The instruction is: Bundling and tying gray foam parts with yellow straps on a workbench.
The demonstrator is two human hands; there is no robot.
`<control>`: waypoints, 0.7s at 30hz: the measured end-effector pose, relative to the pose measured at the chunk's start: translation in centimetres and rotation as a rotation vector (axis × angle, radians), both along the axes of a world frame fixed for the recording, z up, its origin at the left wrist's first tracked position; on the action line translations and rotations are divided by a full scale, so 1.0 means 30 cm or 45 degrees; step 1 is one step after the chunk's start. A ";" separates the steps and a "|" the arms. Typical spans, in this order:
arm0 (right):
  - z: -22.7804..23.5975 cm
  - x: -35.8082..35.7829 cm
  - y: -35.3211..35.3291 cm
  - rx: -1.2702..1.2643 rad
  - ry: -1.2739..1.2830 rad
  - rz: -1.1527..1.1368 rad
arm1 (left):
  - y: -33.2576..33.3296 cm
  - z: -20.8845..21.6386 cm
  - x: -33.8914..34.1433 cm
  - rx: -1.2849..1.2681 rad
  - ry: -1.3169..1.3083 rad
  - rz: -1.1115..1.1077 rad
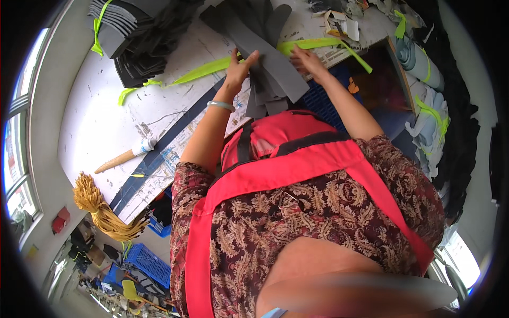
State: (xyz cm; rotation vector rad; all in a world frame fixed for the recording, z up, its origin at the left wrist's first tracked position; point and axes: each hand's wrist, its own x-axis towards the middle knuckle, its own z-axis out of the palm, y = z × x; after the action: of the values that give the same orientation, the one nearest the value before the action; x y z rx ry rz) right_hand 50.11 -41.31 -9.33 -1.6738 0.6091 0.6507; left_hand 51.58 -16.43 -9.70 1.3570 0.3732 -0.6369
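Note:
A loose bundle of dark grey strips [265, 40], apparently flat fabric or foam, lies fanned on the table's near edge in front of me. Beneath it runs a yellow-green ribbon [204, 70], its ends stretching out to both sides. My left hand [239, 70] is at the bundle's left side, thumb and forefinger spread, the thumb against the strips. On the other side, my right hand [310, 62] is beside the strips with its fingers apart, close to the ribbon's right part. Neither hand visibly grips anything.
The white worktable [106, 124] carries tied stacks of dark pieces [140, 53] at far left. A wooden-handled tool [124, 157] lies nearer, by a tan cord bundle [103, 209] at the edge. A small open box [341, 25] sits far right, above a blue crate [324, 103].

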 end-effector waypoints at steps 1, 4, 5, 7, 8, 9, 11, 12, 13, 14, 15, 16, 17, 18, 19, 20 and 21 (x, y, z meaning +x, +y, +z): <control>-0.044 -0.048 0.036 0.082 -0.288 0.003 | -0.013 0.021 -0.006 0.002 0.063 -0.039; -0.214 -0.284 0.142 -0.066 -0.880 0.265 | -0.072 0.055 -0.048 -0.095 -0.029 -0.173; -0.172 -0.323 0.200 -0.185 -1.091 0.393 | -0.063 0.034 -0.061 -0.084 -0.160 -0.227; -0.120 -0.267 0.164 -0.277 -0.856 0.656 | -0.059 -0.034 -0.101 0.135 -0.382 -0.211; -0.098 -0.237 0.136 -0.286 -0.868 0.650 | -0.063 -0.031 -0.101 0.195 -0.344 -0.231; -0.053 -0.209 0.107 -0.275 -0.833 0.815 | -0.073 0.019 -0.101 0.249 -0.303 -0.265; -0.045 -0.138 0.021 -0.290 -0.817 1.108 | -0.064 0.053 -0.088 0.271 -0.293 -0.315; 0.053 -0.021 0.017 -0.231 -0.358 1.335 | -0.045 0.056 -0.086 0.305 -0.253 -0.331; 0.161 0.102 0.027 -0.169 0.111 1.543 | -0.023 0.045 -0.096 0.318 -0.253 -0.301; 0.124 0.163 -0.026 -0.098 -0.142 1.250 | -0.039 0.034 -0.098 0.242 -0.303 -0.281; 0.078 0.231 -0.079 -0.023 -0.386 0.953 | -0.051 0.031 -0.098 0.170 -0.347 -0.261; 0.082 0.325 -0.048 -0.118 -0.692 0.787 | -0.048 0.042 -0.101 0.262 -0.348 -0.277; 0.081 0.425 -0.030 -0.354 -1.027 0.743 | -0.051 0.046 -0.102 0.280 -0.358 -0.283; 0.090 0.537 0.025 -0.440 -1.054 0.762 | -0.035 0.041 -0.107 0.276 -0.348 -0.269; 0.091 0.646 0.059 -0.540 -1.082 0.766 | -0.032 0.043 -0.106 0.264 -0.347 -0.269; 0.052 0.752 0.016 -0.671 -1.117 0.727 | -0.067 0.089 -0.092 0.270 -0.331 -0.321; 0.022 0.845 -0.005 -0.788 -1.157 0.702 | -0.087 0.095 -0.083 0.268 -0.355 -0.349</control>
State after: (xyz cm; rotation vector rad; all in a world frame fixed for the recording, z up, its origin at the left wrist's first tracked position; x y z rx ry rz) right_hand 75.46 -41.47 -8.67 -2.4898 -0.3699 -0.0079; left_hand 49.10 -19.03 -6.85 1.6919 0.0284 -0.6341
